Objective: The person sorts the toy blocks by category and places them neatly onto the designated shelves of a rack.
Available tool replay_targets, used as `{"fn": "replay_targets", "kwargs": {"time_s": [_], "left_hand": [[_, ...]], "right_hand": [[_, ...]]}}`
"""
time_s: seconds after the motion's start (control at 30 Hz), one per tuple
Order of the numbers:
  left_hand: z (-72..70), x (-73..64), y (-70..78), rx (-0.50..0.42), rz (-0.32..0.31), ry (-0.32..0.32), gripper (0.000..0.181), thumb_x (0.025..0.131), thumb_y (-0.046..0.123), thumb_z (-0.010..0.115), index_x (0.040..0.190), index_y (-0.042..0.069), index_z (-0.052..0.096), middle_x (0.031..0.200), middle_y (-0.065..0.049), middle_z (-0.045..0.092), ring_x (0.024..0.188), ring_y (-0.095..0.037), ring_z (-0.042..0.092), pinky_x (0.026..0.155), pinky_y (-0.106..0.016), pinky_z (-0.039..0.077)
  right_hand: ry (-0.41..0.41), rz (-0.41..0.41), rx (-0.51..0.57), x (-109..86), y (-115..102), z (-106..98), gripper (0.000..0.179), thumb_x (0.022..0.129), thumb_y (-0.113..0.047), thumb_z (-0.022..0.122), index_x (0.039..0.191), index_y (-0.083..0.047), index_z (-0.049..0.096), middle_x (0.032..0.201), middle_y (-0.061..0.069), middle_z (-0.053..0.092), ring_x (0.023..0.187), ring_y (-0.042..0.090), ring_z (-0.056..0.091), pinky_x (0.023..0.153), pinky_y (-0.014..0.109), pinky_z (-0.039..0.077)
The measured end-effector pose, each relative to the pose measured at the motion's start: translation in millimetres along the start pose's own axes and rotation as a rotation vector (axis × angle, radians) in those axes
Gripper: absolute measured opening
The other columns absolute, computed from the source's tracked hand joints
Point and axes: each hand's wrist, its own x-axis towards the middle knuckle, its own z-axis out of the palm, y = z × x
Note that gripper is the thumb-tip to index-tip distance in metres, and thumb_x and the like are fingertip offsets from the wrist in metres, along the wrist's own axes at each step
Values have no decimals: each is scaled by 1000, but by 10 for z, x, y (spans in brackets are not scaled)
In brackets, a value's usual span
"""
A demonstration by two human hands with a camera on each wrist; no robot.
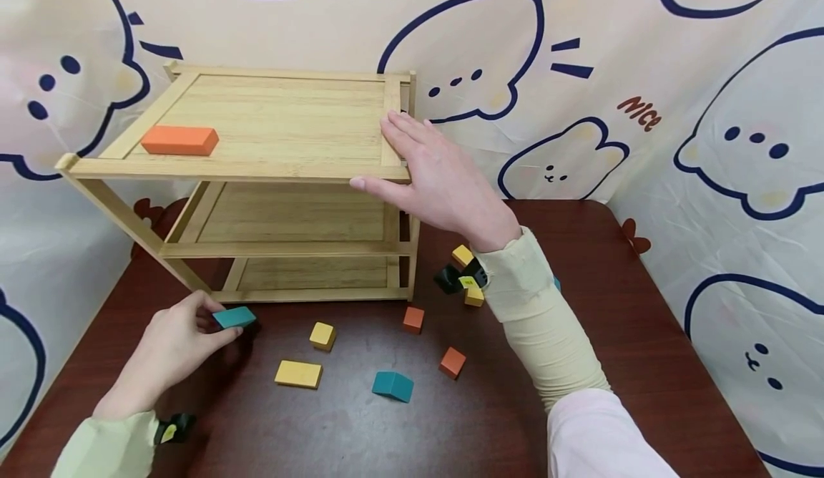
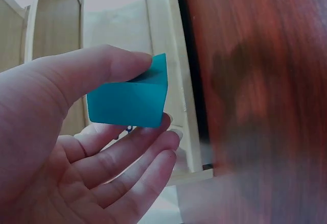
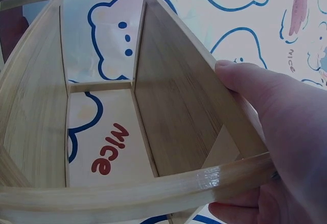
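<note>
My left hand (image 1: pixel 170 345) pinches a teal wedge-shaped block (image 1: pixel 234 318) between thumb and fingers, near the shelf's lower left front corner. In the left wrist view the thumb lies over the teal block (image 2: pixel 125 104), with fingers below it. A three-tier wooden shelf (image 1: pixel 277 113) stands at the back of the table. On its top right corner rests my right hand (image 1: pixel 438 170), fingers extended over the side rail and thumb along the front edge. The right wrist view has the thumb at the shelf's edge (image 3: pixel 204 60). An orange rectangular block (image 1: pixel 180 141) lies on the top tier, at the left.
On the dark table (image 1: pixel 347 435) lie a yellow cube (image 1: pixel 322 335), a yellow rectangular block (image 1: pixel 299 373), a teal roof-shaped block (image 1: pixel 393 386) and orange cubes (image 1: pixel 453 362). More yellow blocks (image 1: pixel 462 255) lie near the right wrist. A patterned cloth (image 1: pixel 695 249) hangs behind.
</note>
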Motion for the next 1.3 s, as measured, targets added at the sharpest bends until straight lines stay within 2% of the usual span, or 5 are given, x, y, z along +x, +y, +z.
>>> {"fn": "replay_targets", "kwargs": {"time_s": [0.5,0.73,0.9,1.13,1.3], "left_hand": [[-152,-51,87,4,29,58,48,81,27,88,107,-4,63,95,-23,71,81,-38,71,67,-54,57],[-180,-66,116,1,52,78,46,77,23,90,107,-3,68,93,-20,72,79,-34,72,65,-52,58],[-198,-59,122,-6,47,62,51,77,27,91,112,-4,71,95,-20,73,78,-34,73,61,-47,59],[-192,-54,158,-22,128,140,49,75,20,92,115,-2,74,108,-24,71,81,-35,75,61,-41,60],[-193,-63,170,-61,191,162,46,77,9,89,117,-6,72,100,-15,66,81,-32,75,61,-17,56]], "right_hand": [[-1,4,0,-16,-1,-5,100,90,-81,42,162,-13,27,167,3,20,153,15,16,120,27,11],[0,5,5,-16,2,-8,99,91,-80,43,162,-13,28,167,3,21,153,16,16,120,28,11],[3,-5,7,-10,8,1,99,91,-80,43,161,-12,29,167,4,22,153,17,17,120,28,12],[3,3,9,-5,8,3,99,90,-80,43,161,-13,29,167,2,20,153,14,15,120,27,10],[0,7,14,-8,6,3,99,90,-80,44,162,-13,29,167,2,20,153,14,14,120,27,10]]}}
